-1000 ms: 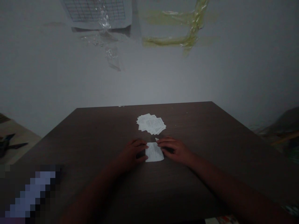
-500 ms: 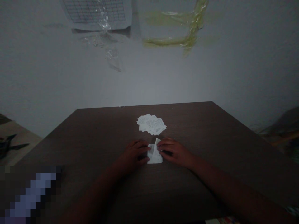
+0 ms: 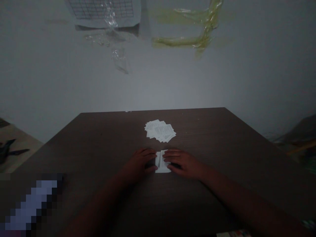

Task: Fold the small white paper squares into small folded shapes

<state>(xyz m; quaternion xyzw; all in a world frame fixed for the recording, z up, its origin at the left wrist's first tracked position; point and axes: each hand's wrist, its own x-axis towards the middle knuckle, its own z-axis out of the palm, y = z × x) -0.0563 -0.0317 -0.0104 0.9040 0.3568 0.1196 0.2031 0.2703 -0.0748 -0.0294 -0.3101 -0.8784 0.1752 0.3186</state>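
A small printed sheet of paper [image 3: 159,167] lies on the dark table between my hands, its right part folded over toward the left as a flap. My left hand [image 3: 143,161] holds the left edge, fingertips near the top corner and thumb near the bottom one. On the other side, my right hand [image 3: 184,162] has its fingers on the flap and its thumb at the lower right edge. Part of the flap is hidden under these fingers. Just beyond the sheet sits a loose, overlapping pile of printed papers [image 3: 160,131].
The brown table [image 3: 111,131] ends at a grey wall [image 3: 185,79] bearing yellow tape [image 3: 180,41] and a gridded sheet [image 3: 103,10]. A pixelated bluish object [image 3: 32,204] is at the lower left. Dark items [image 3: 10,149] lie beyond the table's left edge.
The flap, which stood raised at the top right, now lies lower and flatter across the sheet. My right fingers have moved slightly left with it. The left hand keeps its place.
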